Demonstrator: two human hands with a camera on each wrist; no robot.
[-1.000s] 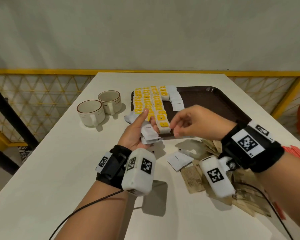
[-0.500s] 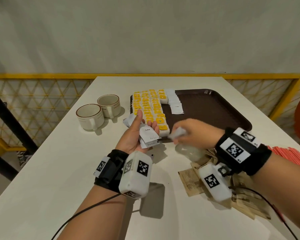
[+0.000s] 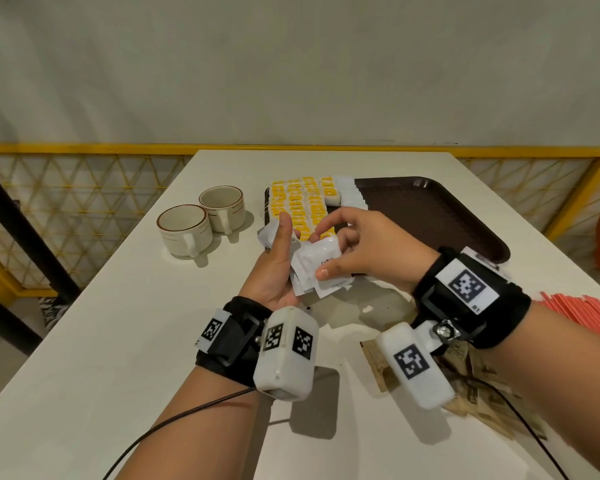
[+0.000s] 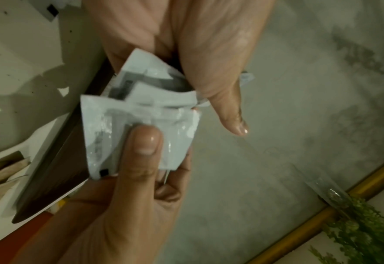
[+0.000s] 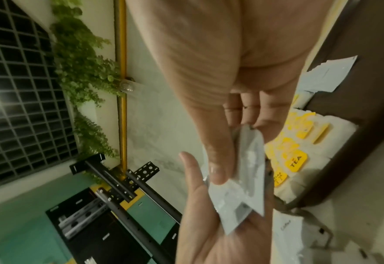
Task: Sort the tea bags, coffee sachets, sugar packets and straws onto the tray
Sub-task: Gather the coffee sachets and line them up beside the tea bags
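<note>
L hand [image 3: 274, 268]: palm up, cradles white sachet stack [image 3: 305, 282] (count hidden).
R hand [image 3: 364, 251]: pinches top sachet [image 3: 317, 259]; print blurred.
Tray [image 3: 430, 216]: near edge hidden.

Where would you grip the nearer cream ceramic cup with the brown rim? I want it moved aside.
Take the nearer cream ceramic cup by its handle, which faces the person, coming from the near side. It stands upright close beside the second cream cup, so a grasp around the body is probably tighter.
</note>
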